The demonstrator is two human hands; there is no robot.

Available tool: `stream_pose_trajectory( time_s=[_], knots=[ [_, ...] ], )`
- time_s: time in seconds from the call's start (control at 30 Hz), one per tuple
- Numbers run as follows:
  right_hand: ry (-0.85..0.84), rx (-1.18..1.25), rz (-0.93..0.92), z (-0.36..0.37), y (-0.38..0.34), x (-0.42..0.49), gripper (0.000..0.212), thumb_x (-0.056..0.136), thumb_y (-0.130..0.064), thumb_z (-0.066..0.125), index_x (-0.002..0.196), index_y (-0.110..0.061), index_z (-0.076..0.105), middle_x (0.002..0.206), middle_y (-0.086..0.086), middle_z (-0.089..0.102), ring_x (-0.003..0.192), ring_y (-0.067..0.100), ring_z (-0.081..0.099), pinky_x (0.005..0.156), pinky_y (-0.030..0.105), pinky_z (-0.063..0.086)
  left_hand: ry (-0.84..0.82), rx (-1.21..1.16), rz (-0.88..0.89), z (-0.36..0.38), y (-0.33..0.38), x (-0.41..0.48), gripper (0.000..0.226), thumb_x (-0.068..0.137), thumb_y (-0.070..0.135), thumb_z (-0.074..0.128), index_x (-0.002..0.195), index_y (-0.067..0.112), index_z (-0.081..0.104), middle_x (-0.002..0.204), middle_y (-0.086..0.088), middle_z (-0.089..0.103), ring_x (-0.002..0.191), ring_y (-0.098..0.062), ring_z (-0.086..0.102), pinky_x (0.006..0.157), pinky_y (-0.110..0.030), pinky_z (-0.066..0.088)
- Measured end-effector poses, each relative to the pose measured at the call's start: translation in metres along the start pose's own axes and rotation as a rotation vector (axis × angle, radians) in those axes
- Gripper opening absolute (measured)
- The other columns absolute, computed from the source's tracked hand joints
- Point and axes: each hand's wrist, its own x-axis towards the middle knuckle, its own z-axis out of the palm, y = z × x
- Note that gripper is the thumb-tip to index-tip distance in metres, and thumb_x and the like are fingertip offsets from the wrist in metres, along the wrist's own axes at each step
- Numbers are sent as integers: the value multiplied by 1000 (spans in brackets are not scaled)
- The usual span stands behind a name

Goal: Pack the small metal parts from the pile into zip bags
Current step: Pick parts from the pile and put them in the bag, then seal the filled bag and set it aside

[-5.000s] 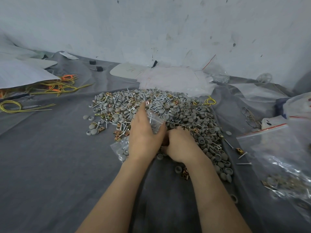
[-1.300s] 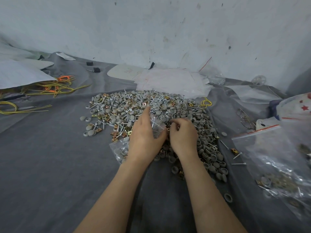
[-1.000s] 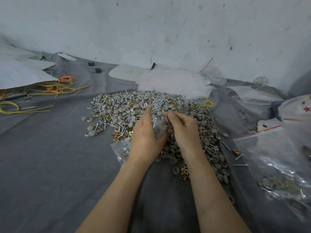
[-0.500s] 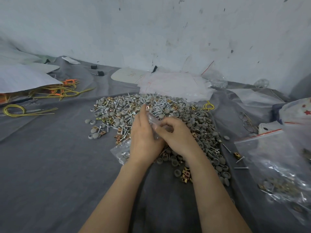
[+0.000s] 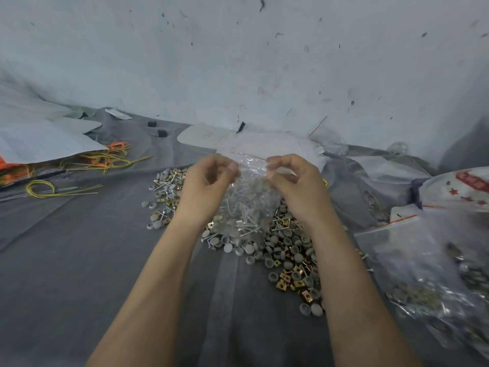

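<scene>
Grey cloth under parts pile, stained white wall

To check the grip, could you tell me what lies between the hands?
In the head view, the zip bag spans between left hand and right hand, both pinching its top.

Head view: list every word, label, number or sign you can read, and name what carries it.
Nothing is readable.
White bag with red stars: red printing, too blurred to read.
White sheet by the wall: faint marks, illegible.
Held zip bag: no print visible.
</scene>
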Motion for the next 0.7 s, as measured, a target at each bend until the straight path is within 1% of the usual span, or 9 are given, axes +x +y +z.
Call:
stream_pose_trajectory(
  time_s=[0.13,0.2,0.27,0.37,0.43,0.5,0.53,0.63,0.7],
  knots=[
    [66,-26,1,-17,-10,-7,17,87,-10,65,80,-25,62,94,-12,67,89,8,66,77,18,52,-40,-13,45,12,22,-3,11,91,22,62,81,25,62,68,12,67,70,-3,62,71,-20,49],
    [90,-39,9,-24,-14,-10,20,87,-8,65,80,-26,62,91,-11,67,91,12,66,80,22,52,-63,28,70,18,31,-4,11,92,23,61,81,24,61,69,9,65,70,-6,60,71,-23,49],
    [129,-74,8,-31,-16,-13,20,88,-7,63,83,-26,60,91,-12,66,90,9,64,79,17,49,-88,70,92,23,37,-5,13,93,20,59,80,22,61,71,6,64,71,-9,59,71,-27,48],
    [156,-249,-63,-38,-18,-18,22,89,-11,62,104,-26,58,95,-10,60,91,1,57,77,4,39,-118,160,148,32,46,-8,14,93,19,59,79,19,61,72,4,64,68,-6,56,64,-17,42],
    [110,-404,-127,-40,-20,-21,24,89,-20,64,113,-25,60,100,-7,61,98,6,56,90,17,41,-170,256,220,39,50,-10,13,92,18,60,80,15,63,71,0,65,68,-8,57,63,-18,42],
    [60,-474,-137,-42,-24,-23,15,90,-24,63,104,-23,66,100,-7,64,101,10,58,94,34,44,-226,332,275,43,54,-12,14,92,18,62,81,10,66,70,-2,66,68,-13,60,64,-26,44],
    [41,-474,-124,-43,-25,-23,10,90,-24,63,99,-22,67,98,-7,66,100,10,59,94,35,45,-243,348,285,44,55,-12,15,92,19,62,81,9,67,69,-2,67,68,-15,61,65,-28,45],
    [-9,-446,-74,-46,-25,-22,6,92,-24,62,94,-20,66,96,-10,67,101,6,59,90,26,45,-266,381,273,41,58,-11,17,90,23,64,79,11,68,69,1,69,68,-15,62,65,-28,45],
    [-34,-435,-60,-46,-24,-21,6,93,-24,60,93,-20,64,94,-12,65,101,4,58,83,13,42,-274,401,242,39,60,-9,17,90,25,65,78,14,69,71,3,69,68,-11,60,64,-23,44]
  ],
)
